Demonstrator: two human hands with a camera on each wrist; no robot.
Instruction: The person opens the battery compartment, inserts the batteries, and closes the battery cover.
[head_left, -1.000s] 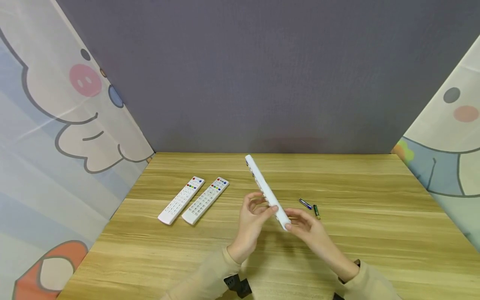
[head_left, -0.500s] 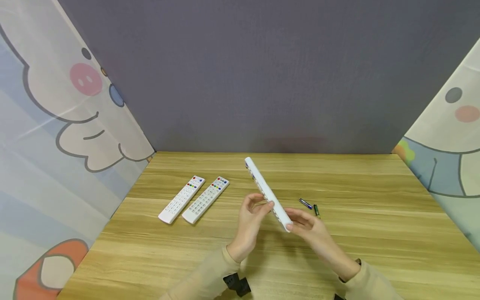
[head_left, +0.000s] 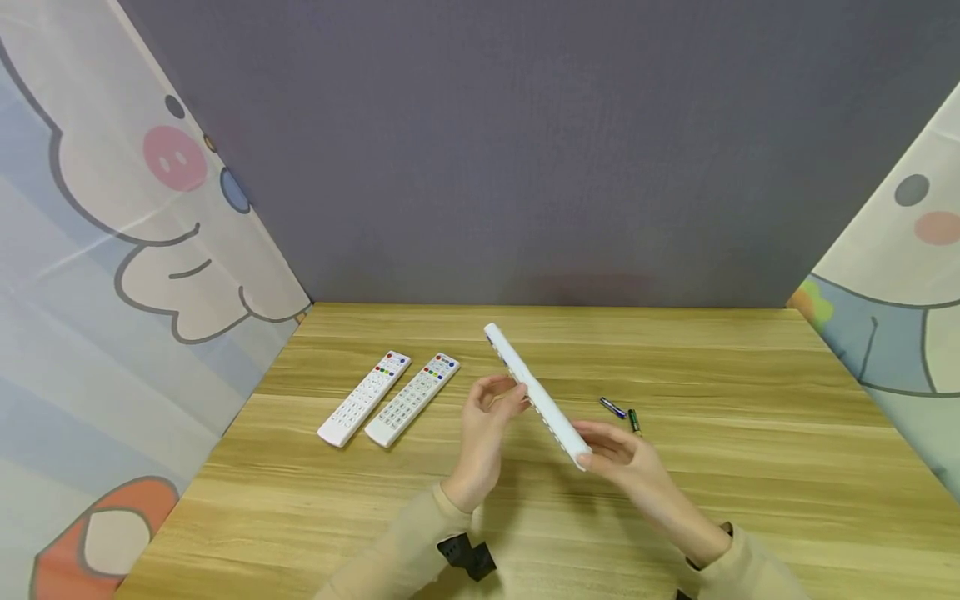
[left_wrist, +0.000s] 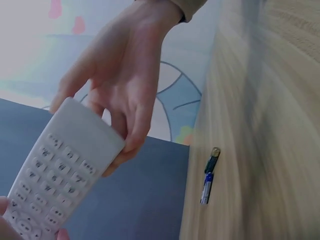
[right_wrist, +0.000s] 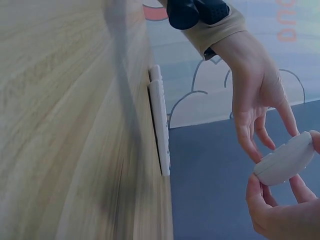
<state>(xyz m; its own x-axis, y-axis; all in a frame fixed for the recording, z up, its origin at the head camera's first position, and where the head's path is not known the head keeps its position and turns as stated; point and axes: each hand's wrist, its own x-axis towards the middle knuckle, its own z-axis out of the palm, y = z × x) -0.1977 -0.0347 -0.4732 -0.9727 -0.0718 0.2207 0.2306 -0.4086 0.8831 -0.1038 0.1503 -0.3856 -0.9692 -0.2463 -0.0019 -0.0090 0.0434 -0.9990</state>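
A white remote control (head_left: 550, 408) is held up tilted over the table, its edge towards the head camera. My left hand (head_left: 482, 437) pinches it near the middle between thumb and fingers. Its lower end is gripped by my right hand (head_left: 637, 471), thumb on the near side. The keypad of the remote control (left_wrist: 62, 160) faces the left wrist camera, with rows of number buttons showing. From the right wrist, the rounded end of the remote control (right_wrist: 287, 159) is seen between both hands. Its back is largely hidden.
Two more white remotes, one at left (head_left: 363, 400) and one beside it (head_left: 412, 402), lie buttons up on the wooden table (head_left: 300, 508). A blue battery (head_left: 612, 407) and a green battery (head_left: 634, 422) lie right of the hands. A grey panel (head_left: 525, 150) stands behind.
The remote control's far end has tipped lower and leftward. My left hand has shifted slightly left along with it; the right hand has moved a little right and down.
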